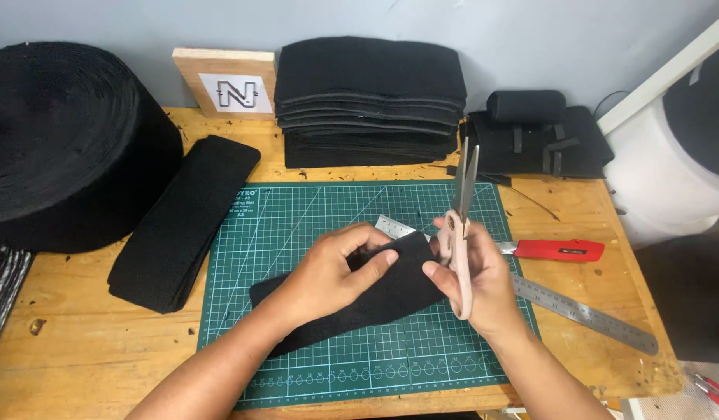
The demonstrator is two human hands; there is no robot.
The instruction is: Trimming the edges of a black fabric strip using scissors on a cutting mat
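The long black felt strip lies diagonally across the green cutting mat, its upper-right end pinched by the left hand, while the right hand just beside grips pink-handled scissors pointing up.

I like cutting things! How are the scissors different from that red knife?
The scissors have pale pink handles and stand upright in the right hand, blades pointing up. The red knife lies flat on the wooden table, untouched, beside the metal ruler. The scissors have two blades; the knife's blade is barely visible. Both are cutting tools.
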